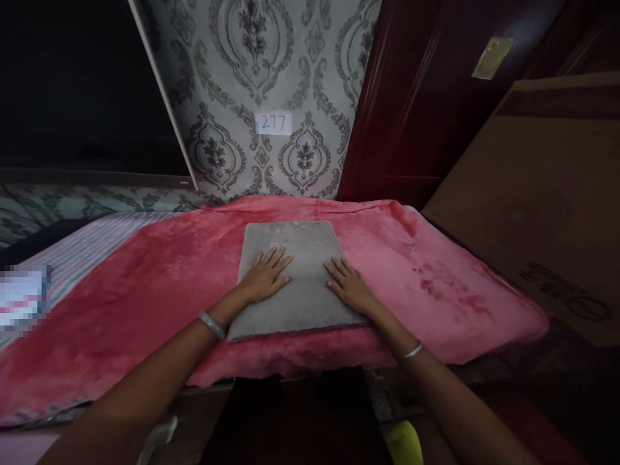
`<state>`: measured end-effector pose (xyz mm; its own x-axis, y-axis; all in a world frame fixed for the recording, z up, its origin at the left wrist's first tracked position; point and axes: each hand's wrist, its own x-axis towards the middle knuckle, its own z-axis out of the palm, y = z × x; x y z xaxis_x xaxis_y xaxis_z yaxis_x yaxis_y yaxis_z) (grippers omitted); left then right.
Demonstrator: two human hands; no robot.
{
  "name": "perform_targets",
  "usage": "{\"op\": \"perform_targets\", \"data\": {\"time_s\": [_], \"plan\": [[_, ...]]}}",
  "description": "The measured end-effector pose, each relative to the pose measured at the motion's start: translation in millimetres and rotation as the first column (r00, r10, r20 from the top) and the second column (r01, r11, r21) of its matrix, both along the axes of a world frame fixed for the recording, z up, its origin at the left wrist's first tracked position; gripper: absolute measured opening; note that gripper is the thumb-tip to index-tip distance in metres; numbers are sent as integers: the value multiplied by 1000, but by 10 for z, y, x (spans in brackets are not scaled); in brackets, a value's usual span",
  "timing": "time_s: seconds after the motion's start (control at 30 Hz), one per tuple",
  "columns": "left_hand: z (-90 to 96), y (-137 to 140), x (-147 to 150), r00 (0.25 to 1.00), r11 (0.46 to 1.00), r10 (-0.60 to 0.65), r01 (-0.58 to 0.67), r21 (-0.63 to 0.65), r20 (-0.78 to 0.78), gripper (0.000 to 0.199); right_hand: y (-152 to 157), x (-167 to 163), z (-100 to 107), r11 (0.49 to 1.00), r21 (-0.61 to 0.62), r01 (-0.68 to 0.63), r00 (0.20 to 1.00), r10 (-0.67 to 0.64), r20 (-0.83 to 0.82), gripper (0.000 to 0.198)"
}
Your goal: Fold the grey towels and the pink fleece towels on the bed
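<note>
A grey, soft-looking rectangular cloth or mat (300,310) lies flat on a pink-red plush blanket (169,278). My left hand (264,276) rests palm down on its left half, fingers spread. At its right edge, my right hand (351,284) also lies flat with the fingers stretched out, partly over the border with the blanket. Neither hand grips anything. Whether the grey piece is folded or a single layer, I cannot tell.
A striped cloth (101,242) shows beneath the blanket at the left. A large cardboard box (542,194) leans at the right by a dark red wooden panel (411,97). A dark screen (87,90) stands at the back left. A paper marked 277 (274,123) is on the wall.
</note>
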<state>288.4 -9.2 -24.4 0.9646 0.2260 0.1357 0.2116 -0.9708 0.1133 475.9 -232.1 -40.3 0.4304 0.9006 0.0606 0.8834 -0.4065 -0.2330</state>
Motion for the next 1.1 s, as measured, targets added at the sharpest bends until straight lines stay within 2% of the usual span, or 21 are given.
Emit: {"op": "perform_targets", "data": {"time_s": [0.13,0.27,0.33,0.43,0.5,0.6,0.67,0.77,0.9,1.0,1.1], "plan": [[-20,-11,2,999,999,28,-27,19,-26,64,-119,-5,-82,997,72,6,1000,-6,-12,56],[101,-73,-17,997,999,35,-36,-10,-72,66,-121,-87,56,999,22,38,999,-37,-32,55],[135,-173,-84,998,1000,-13,12,-21,-66,67,-143,-190,129,999,22,33,999,-33,-15,55],[100,-373,-219,993,995,-102,101,-16,-54,67,-187,-388,139,993,73,-93,995,90,34,57],[46,-487,-298,994,995,-96,95,-21,-60,65,-209,-500,84,981,75,-181,983,178,46,58],[-1,-549,-359,996,997,-68,65,-43,-60,63,-220,-568,20,975,63,-215,977,214,25,57],[22,-509,-349,996,995,-78,75,-67,-40,62,-201,-551,56,974,63,-218,976,218,-2,56],[149,-371,-213,997,993,-52,58,-102,54,52,-107,-518,223,967,93,-236,971,239,-26,50],[369,-182,221,986,990,-57,76,-119,159,50,103,-605,366,932,121,-341,939,342,8,52],[406,-71,599,997,992,-70,73,-103,33,54,205,-712,291,912,73,-404,914,406,-15,58],[319,83,881,994,997,-64,59,-55,-87,58,219,-748,190,913,58,-404,912,407,-51,59]]}}
